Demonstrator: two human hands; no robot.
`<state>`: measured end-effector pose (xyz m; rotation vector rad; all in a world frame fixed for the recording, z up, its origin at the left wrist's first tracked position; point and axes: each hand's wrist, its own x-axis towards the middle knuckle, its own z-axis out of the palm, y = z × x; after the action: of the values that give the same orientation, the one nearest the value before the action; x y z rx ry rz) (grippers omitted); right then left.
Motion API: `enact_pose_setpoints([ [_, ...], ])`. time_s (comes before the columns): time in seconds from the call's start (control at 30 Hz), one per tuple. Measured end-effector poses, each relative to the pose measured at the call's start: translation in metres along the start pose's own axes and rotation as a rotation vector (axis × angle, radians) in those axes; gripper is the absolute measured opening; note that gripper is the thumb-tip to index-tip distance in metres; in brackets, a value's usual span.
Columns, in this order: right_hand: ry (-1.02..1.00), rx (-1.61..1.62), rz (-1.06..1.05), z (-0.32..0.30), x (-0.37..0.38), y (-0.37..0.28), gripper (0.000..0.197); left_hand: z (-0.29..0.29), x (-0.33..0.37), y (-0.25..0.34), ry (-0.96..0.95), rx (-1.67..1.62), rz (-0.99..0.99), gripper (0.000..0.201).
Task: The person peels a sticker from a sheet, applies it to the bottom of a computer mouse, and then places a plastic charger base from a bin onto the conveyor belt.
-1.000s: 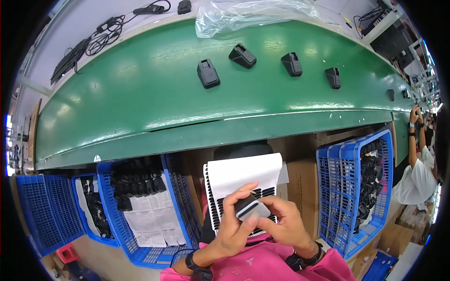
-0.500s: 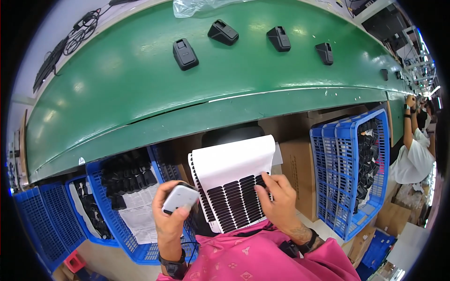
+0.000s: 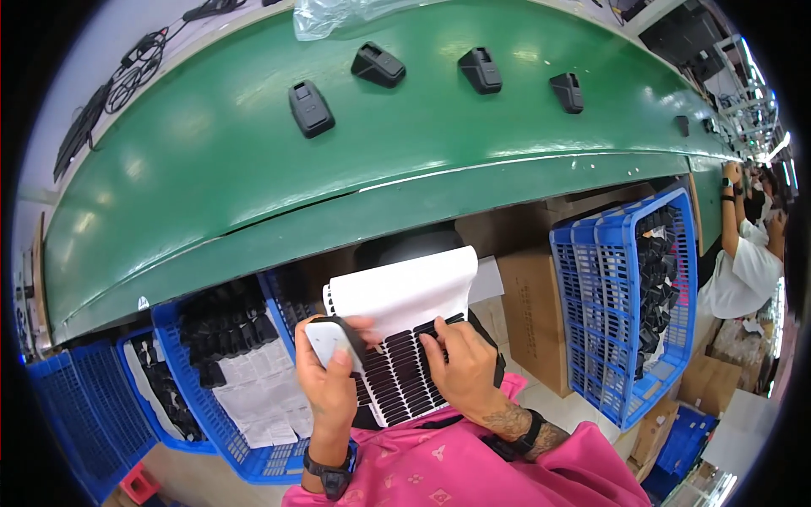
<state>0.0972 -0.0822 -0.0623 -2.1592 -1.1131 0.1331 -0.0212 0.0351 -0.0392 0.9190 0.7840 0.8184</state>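
My left hand is wrapped round a small black device with a pale grey face, tilted beside the sheet's left edge. Across my lap lies a white sheet of black adhesive strips, set in several columns, its blank far part curling over. My right hand is over the right side of the strips. Its thumb and forefinger are drawn together in a pinch at the upper strips, and whatever lies between them is too small to make out.
On the green bench stand several black cradle-like housings. Blue crates of black parts flank my lap, with a cardboard box at the right. A clear plastic bag lies at the far edge; another person works at far right.
My left hand has brought the device closer to the sheet and turned it. The right hand has shifted left over the strips, its fingers drawing closer together. The view has shifted slightly.
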Motion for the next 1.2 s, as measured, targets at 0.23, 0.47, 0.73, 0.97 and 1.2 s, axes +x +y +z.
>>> enact_pose_setpoints([
  [0.23, 0.005, 0.235, 0.085, -0.006, 0.003, 0.006, 0.013, -0.010, -0.001, -0.012, -0.031, 0.077, -0.042, 0.055],
  [0.47, -0.169, 0.901, 0.484, -0.059, 0.017, -0.006, 0.005, -0.002, -0.007, 0.009, -0.403, 0.153, -0.097, 0.052],
  [0.73, -0.170, 0.998, 0.486, -0.064, 0.030, -0.022, 0.009, 0.006, -0.009, 0.010, -0.610, 0.291, 0.055, 0.060],
  [0.97, -0.239, 0.657, 0.294, -0.073, 0.032, -0.013, 0.008, 0.012, -0.012, 0.012, -0.573, 0.227, -0.040, 0.060],
  [1.2, -0.030, 0.356, 0.129, -0.081, 0.041, -0.009, 0.007, 0.023, -0.015, 0.012, -0.421, 0.296, -0.031, 0.043],
])
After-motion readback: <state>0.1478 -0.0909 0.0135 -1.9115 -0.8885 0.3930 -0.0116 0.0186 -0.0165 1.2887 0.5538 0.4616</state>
